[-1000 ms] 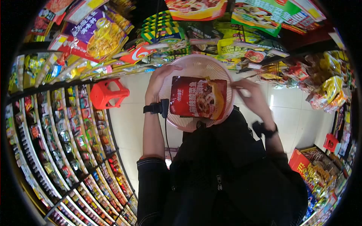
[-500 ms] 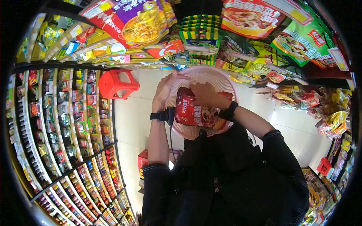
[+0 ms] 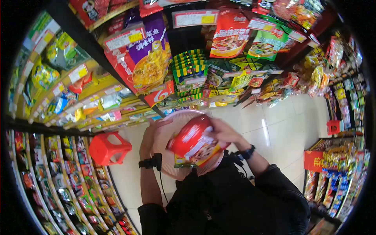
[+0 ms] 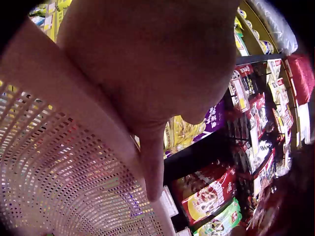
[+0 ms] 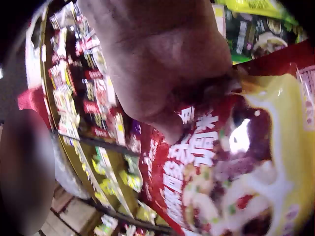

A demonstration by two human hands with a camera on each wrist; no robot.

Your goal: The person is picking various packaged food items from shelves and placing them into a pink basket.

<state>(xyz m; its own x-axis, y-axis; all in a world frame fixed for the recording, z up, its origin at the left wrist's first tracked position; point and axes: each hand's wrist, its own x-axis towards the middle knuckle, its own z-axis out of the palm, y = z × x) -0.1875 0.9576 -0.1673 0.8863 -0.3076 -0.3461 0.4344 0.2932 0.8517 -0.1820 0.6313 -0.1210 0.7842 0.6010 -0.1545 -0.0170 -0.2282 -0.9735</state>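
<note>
A round pink plastic basket (image 3: 164,137) sits in front of the body, with my left hand (image 3: 150,135) gripping its rim on the left. In the left wrist view, a finger of that hand lies along the rim above the slotted wall (image 4: 74,167). My right hand (image 3: 225,131) pinches a red seasoning packet (image 3: 192,137) by its edge, over the basket. The packet is tilted and blurred in the head view. Close up, it shows white Chinese characters, a picture of food and a yellow border. A yellow-green edge of another packet (image 3: 180,161) shows beneath it.
Ahead hang seasoning packets, among them a purple one (image 3: 150,58), a red one (image 3: 231,35) and a green one (image 3: 270,43). A red stool (image 3: 105,149) stands on the floor at left. Tall packed shelves (image 3: 58,184) run down the left side.
My right hand has come from beside the basket onto the red packet, taken hold of it and tilted it up. The basket and left hand now appear lower in the head view.
</note>
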